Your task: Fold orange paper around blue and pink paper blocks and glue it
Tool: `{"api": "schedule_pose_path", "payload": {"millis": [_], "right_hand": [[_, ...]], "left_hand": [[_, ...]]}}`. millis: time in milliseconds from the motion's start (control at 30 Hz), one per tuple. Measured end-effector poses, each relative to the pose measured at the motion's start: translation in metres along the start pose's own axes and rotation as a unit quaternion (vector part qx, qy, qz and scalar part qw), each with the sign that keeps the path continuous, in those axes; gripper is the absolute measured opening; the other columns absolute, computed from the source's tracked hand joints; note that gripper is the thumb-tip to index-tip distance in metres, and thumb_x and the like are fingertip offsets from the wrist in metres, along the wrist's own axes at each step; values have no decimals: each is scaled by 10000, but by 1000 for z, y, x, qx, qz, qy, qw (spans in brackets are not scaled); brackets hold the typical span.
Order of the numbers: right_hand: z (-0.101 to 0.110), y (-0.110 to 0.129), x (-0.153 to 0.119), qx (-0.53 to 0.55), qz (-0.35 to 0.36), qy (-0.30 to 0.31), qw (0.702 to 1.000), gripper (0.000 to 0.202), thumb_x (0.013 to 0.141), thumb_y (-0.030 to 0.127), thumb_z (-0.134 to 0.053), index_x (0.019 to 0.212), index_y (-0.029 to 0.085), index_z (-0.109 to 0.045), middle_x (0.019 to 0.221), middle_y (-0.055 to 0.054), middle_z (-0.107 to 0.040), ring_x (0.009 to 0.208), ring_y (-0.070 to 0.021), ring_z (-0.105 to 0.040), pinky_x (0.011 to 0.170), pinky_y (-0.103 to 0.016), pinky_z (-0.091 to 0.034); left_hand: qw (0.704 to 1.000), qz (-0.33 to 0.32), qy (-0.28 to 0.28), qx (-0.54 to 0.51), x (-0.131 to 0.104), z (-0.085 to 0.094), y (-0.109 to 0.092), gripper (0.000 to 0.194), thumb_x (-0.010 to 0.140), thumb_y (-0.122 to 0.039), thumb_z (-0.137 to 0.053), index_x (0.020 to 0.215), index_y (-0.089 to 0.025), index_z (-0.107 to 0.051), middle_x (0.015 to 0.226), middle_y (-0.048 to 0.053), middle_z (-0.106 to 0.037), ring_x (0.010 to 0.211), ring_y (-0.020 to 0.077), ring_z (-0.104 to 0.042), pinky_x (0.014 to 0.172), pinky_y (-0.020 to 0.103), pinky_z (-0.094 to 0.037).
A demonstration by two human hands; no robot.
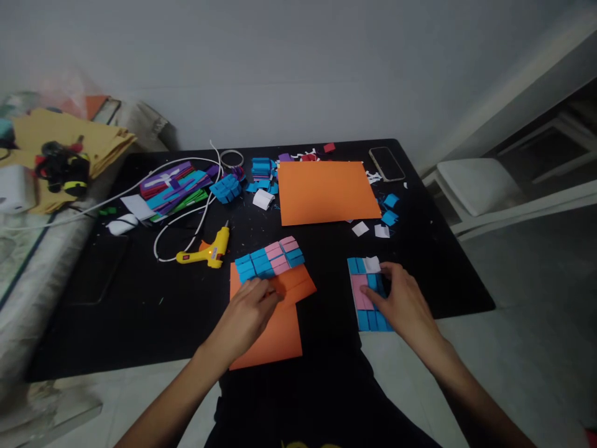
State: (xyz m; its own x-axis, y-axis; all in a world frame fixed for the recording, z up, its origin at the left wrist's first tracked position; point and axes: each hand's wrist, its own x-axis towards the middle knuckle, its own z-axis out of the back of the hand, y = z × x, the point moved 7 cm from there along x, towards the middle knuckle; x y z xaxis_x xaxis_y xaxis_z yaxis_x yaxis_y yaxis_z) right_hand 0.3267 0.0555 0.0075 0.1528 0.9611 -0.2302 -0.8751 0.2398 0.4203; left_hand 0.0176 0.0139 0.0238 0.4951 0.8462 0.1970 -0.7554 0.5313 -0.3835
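My left hand (pixel 254 311) has its fingers curled together over an orange sheet (pixel 270 339); whatever is between the fingertips is hidden. Just beyond it, blue and pink folded paper squares (pixel 270 258) sit in rows on an orange piece, tilted towards the upper right. My right hand (pixel 405 298) spreads thumb and forefinger apart over a panel of blue and pink paper squares (pixel 361 292) at the table's front edge. Its thumb rests near the pink part, and the forefinger is by a white square (pixel 372 265) at the top. The palm covers part of the panel.
A yellow glue gun (pixel 212 249) with a white cord lies left of centre. A large orange sheet (pixel 326 193), coloured paper strips (pixel 180 186), blue paper bundles (pixel 226 188) and a phone (pixel 387 163) lie farther back. A white chair (pixel 480 186) stands at right.
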Motion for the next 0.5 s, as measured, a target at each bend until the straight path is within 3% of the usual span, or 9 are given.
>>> {"api": "schedule_pose_path", "payload": {"millis": [100,233,400,500], "right_hand": [[-3,3,4,60,-2,-4,998,654,777,387,-757,1356,181,-535,1209,-161,-657,1121,-365,-663,938,-539,-577],[-5,1,13,128,-33,4,991,902,677,326,-836,1491,204,-469,1193,-128,-629,1021,-324,-688,877,-502,-602],[-6,11,17,262,-33,109,958,1025,659,355,-880,1568,277,-410,1232,-109,-666,1048,-327,-704,875,-498,-608],[-4,26,13,341,-8,185,922,868,726,397,-859,1500,313,-477,1081,-53,-715,941,-288,-708,776,-445,-608]], "left_hand": [[1000,-3,1,16,-2,-4,0,255,1038,-109,-473,921,-162,-694,877,73,-651,772,225,-587,642,346,-488],[1000,5,-9,-18,-6,-5,-4,242,1049,-116,-458,991,-160,-689,938,75,-669,818,218,-633,668,336,-544],[996,15,-9,-92,-11,-8,-10,229,1074,-160,-465,1112,-167,-691,1017,77,-699,900,199,-702,763,322,-613],[994,25,1,-111,-13,-11,-14,264,1082,-176,-445,1112,-172,-708,1036,84,-722,913,208,-718,781,347,-625]]}}
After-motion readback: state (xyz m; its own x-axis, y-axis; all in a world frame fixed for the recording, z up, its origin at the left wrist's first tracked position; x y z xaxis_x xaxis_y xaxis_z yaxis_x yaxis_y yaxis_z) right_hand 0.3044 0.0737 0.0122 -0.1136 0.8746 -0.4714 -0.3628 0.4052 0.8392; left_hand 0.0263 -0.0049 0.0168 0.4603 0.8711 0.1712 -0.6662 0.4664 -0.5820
